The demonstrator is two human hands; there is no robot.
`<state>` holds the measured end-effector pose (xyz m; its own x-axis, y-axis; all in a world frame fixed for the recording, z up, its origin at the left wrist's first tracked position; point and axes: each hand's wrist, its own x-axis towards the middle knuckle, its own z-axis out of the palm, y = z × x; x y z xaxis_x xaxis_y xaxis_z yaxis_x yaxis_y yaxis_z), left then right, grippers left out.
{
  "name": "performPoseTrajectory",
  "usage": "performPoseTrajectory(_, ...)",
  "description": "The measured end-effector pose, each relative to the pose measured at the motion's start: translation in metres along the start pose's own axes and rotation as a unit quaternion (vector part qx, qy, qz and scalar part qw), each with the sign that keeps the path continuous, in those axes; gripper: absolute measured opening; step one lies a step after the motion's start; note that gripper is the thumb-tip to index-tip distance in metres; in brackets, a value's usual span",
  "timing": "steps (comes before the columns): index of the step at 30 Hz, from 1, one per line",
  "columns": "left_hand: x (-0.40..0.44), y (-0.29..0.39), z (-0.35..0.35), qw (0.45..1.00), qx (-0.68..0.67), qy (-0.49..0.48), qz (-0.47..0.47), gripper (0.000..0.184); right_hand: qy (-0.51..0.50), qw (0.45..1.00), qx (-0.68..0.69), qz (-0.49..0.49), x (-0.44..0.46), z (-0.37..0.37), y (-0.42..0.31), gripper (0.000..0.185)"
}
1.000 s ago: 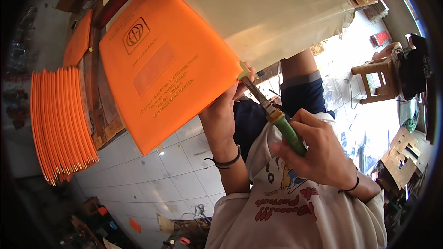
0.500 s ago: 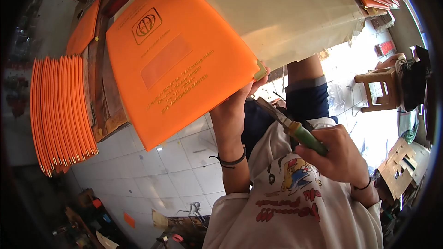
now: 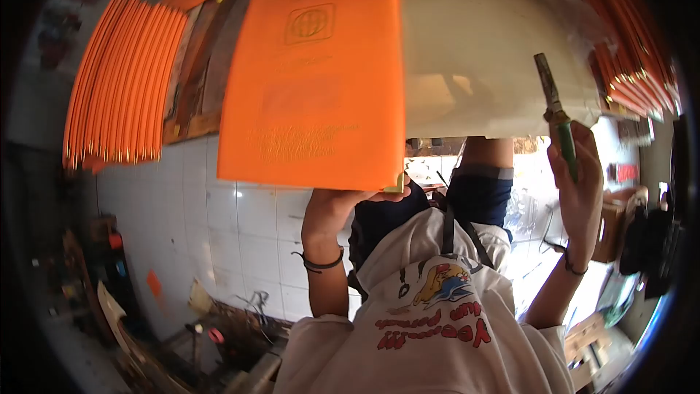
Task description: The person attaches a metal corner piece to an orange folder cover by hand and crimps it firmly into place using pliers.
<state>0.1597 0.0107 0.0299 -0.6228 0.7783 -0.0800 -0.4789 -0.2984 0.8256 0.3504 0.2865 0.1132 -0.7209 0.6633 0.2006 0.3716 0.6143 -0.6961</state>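
Observation:
My left hand (image 3: 335, 210) is closed on the lower edge of an orange folder (image 3: 313, 113), beneath it and close to its lower right corner. The folder has gold print and a pale rectangular panel, slightly blurred by motion. A brass-coloured metal corner piece (image 3: 397, 184) covers that lower right corner. Out to the right, my right hand (image 3: 581, 168) is wrapped round green-handled pliers (image 3: 561, 128). Their dark metal jaws point up over the table, apart from the folder.
A worktable with a pale sheet (image 3: 474, 66) lies ahead. A row of several orange folders (image 3: 124, 84) stands at its left, and another orange stack (image 3: 631, 66) sits at the right. A brown stool (image 3: 611, 230) is on the floor at right.
My right hand has swung the pliers away from the folder's corner, up and to the right. The folder has turned more upright in view, still in my left hand.

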Motion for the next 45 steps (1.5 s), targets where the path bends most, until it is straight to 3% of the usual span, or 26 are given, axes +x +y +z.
performPoseTrajectory(3,-0.008,-0.007,-0.003,0.999,-0.015,0.049,0.002,0.040,0.037,0.982,-0.119,-0.140,0.048,0.006,0.013,0.025)
performPoseTrajectory(7,-0.011,-0.010,0.004,0.993,0.008,0.116,0.005,0.035,0.073,0.982,-0.141,-0.106,0.106,0.019,0.025,0.033)
performPoseTrajectory(10,-0.017,-0.008,0.024,0.985,0.036,0.165,0.025,0.031,0.029,0.985,-0.145,-0.087,0.126,0.029,0.021,0.034)
performPoseTrajectory(13,-0.021,-0.012,0.048,0.967,0.059,0.235,0.078,0.033,0.066,0.966,-0.123,-0.218,0.145,0.047,0.047,0.031)
performPoseTrajectory(19,-0.031,-0.013,0.083,0.952,0.067,0.286,0.084,0.050,0.079,0.980,-0.066,-0.167,0.145,0.053,0.046,0.030)
performPoseTrajectory(25,-0.026,-0.016,0.085,0.933,0.093,0.334,0.094,0.055,0.091,0.972,-0.060,-0.209,0.148,0.056,0.053,0.031)
performPoseTrajectory(31,-0.030,-0.014,0.080,0.931,0.131,0.335,0.064,0.062,0.074,0.982,-0.079,-0.157,0.145,0.051,0.049,0.033)
performPoseTrajectory(34,-0.033,-0.026,0.070,0.924,0.120,0.336,0.134,0.078,0.075,0.981,-0.082,-0.159,0.144,0.051,0.049,0.033)
performPoseTrajectory(40,-0.034,-0.045,0.067,0.849,0.258,0.381,0.261,0.093,0.083,0.982,-0.061,-0.157,0.145,0.053,0.051,0.036)
performPoseTrajectory(43,-0.040,-0.038,0.052,0.631,0.568,0.406,0.338,0.089,0.084,0.985,-0.067,-0.133,0.144,0.053,0.052,0.039)
performPoseTrajectory(45,-0.036,-0.017,0.051,0.578,0.654,0.340,0.350,0.071,0.083,0.984,-0.071,-0.139,0.146,0.053,0.057,0.040)
